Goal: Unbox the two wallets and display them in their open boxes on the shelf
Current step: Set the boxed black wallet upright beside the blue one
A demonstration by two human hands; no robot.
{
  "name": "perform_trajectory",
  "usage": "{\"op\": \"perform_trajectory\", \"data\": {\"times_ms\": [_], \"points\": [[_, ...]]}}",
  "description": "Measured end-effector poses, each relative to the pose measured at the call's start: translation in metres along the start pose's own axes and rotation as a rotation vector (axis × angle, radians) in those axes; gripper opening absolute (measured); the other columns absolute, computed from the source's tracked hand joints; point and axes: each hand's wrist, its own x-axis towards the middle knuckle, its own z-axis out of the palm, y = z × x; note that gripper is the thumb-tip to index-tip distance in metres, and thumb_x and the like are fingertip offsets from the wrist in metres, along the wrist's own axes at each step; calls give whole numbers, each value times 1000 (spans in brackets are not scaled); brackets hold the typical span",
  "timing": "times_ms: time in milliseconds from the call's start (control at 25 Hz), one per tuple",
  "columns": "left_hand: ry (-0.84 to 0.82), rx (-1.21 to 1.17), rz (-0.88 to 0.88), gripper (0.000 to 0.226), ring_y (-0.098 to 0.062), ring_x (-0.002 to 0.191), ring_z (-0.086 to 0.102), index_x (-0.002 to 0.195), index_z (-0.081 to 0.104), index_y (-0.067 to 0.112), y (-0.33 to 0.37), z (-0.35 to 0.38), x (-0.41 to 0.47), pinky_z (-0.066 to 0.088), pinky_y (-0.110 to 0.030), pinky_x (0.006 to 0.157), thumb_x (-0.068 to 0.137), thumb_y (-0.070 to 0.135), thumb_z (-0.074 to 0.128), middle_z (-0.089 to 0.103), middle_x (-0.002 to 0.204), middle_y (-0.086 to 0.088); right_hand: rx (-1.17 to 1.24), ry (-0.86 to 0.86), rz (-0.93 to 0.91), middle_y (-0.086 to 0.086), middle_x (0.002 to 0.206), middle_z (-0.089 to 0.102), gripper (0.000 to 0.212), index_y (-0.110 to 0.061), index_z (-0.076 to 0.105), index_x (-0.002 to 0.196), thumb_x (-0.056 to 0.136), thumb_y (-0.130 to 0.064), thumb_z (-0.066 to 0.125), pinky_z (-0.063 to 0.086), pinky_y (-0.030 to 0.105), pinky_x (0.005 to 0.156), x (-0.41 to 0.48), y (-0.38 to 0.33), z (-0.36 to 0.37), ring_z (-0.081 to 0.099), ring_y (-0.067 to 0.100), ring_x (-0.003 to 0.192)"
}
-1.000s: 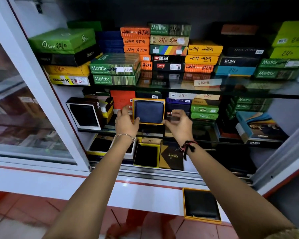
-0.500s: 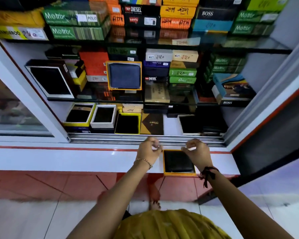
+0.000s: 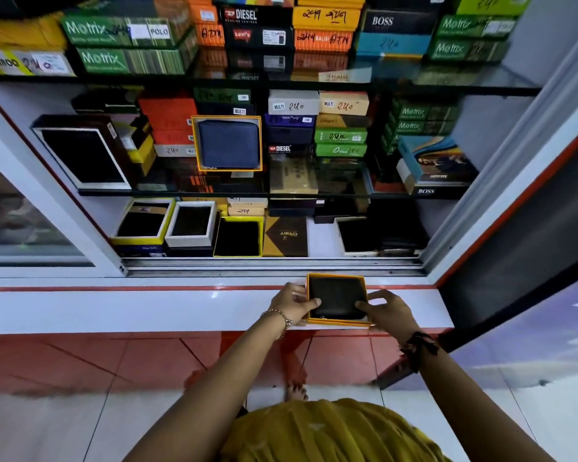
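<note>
A blue wallet in an open orange-rimmed box point(image 3: 227, 144) stands upright on the middle glass shelf, leaning against stacked boxes. A black wallet in a second orange-rimmed open box point(image 3: 337, 300) is over the white ledge in front of the cabinet. My left hand point(image 3: 292, 303) grips that box at its left edge, thumb on the wallet. My right hand point(image 3: 386, 310) grips its right front corner. The box looks slightly tilted up at the near side.
Stacked wallet boxes fill the upper glass shelf point(image 3: 447, 85) and middle shelf. On the bottom shelf lie several open boxes point(image 3: 191, 225) and a brown box point(image 3: 286, 236). The sliding door track point(image 3: 274, 266) runs along the front; the cabinet frame point(image 3: 501, 181) slants at right.
My hands left the blue wallet's box on the middle shelf, came down to the ledge, and took hold of the black wallet's box. The camera tilted downward.
</note>
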Motion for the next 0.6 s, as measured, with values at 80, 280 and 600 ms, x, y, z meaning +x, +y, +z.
{"op": "perform_trajectory", "data": {"times_ms": [80,280,600], "points": [[3,-28,72,40,-21,98,67,109,50,21,20,-13,-7,61,-30,66,80,26,77,62,124,-10,110,-33,5,14,89,74,38,-8,64,117,86,-23,79,56,26,58,-9,-20,-17,67,18,68],[60,-44,303,49,-18,100,67,121,53,20,90,-49,-37,60,-30,76,78,22,78,66,115,-5,318,11,-218,10,89,78,40,-11,64,113,79,-15,85,57,20,54,-32,-78,-60,73,9,64],[367,1,602,45,-27,106,67,125,48,18,191,-82,-15,55,-43,95,85,12,68,66,123,-10,329,223,-552,9,98,74,46,-8,59,119,81,-14,84,60,21,68,12,-190,-74,72,17,78]]}}
